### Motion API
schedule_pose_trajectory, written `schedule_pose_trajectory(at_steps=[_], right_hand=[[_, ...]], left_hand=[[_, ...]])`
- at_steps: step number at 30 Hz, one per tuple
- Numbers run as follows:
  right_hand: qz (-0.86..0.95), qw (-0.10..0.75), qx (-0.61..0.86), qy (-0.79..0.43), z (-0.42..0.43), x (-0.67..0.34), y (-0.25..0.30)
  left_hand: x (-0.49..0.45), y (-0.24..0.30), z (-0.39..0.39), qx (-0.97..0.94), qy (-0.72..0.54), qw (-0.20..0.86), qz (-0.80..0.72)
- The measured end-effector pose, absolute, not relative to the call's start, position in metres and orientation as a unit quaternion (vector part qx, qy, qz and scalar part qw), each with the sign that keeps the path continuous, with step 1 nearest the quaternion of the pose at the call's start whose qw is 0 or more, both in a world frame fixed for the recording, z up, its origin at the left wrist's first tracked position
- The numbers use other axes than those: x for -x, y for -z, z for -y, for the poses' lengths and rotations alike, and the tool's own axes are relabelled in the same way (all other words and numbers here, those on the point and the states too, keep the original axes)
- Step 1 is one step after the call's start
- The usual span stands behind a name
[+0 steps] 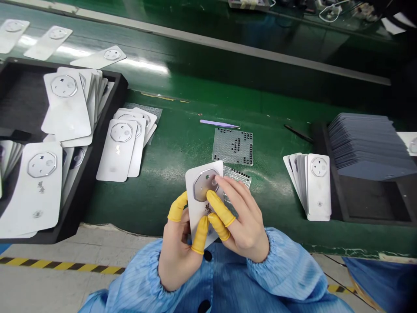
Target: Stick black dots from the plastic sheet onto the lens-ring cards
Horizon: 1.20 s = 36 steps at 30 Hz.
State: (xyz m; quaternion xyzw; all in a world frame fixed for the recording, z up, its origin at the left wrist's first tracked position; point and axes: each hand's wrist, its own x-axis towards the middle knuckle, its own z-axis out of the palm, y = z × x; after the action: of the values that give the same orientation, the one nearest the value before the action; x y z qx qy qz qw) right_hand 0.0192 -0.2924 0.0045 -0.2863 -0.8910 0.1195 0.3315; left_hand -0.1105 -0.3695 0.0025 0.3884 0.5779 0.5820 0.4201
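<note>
My left hand [182,250], with yellow finger cots, grips a white phone back cover [195,217] by its sides, thumb across the front. The cover stands tilted towards me, an octagonal camera ring near its top and dark lettering below. My right hand [243,217], also with yellow cots, rests against its face. One cot-covered fingertip touches the lower part of the ring, and the bare fingers stretch past its right edge. Just behind lie a clear bubble-wrap sheet [224,148] dotted with small black parts and a second such sheet [239,175], partly hidden by my right hand.
Purple tweezers [220,124] and a black tool [298,134] lie on the green bench. At left are a stack of white covers [117,152] and a black tray [119,82] with more. At right stand fanned covers [319,187] beside another tray [374,219] with grey sheets [365,143].
</note>
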Motion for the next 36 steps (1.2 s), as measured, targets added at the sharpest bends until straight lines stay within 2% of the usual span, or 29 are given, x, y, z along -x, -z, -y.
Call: schedule_pose_trajectory(at_steps=[4, 8, 17, 24, 29, 36], right_hand=[[0.900, 0.291, 0.285, -0.155, 0.300, -0.018, -0.001], [0.885, 0.294, 0.282, -0.228, 0.304, -0.017, 0.011], [0.791, 0.421, 0.280, -0.345, 0.298, -0.020, 0.032], [0.798, 0.425, 0.267, -0.333, 0.296, -0.014, 0.029], [0.810, 0.413, 0.266, -0.321, 0.296, -0.024, 0.027], [0.877, 0.264, 0.296, -0.271, 0.296, -0.049, 0.058]], left_hand=[[0.114, 0.001, 0.372, -0.389, -0.562, 0.402, -0.610], [0.113, 0.005, 0.370, -0.376, -0.552, 0.434, -0.604], [0.122, 0.001, 0.347, -0.303, -0.594, 0.561, -0.490], [0.129, 0.003, 0.329, -0.228, -0.602, 0.501, -0.578], [0.143, 0.011, 0.333, -0.207, -0.622, 0.392, -0.646], [0.193, 0.023, 0.340, -0.237, -0.566, 0.261, -0.745]])
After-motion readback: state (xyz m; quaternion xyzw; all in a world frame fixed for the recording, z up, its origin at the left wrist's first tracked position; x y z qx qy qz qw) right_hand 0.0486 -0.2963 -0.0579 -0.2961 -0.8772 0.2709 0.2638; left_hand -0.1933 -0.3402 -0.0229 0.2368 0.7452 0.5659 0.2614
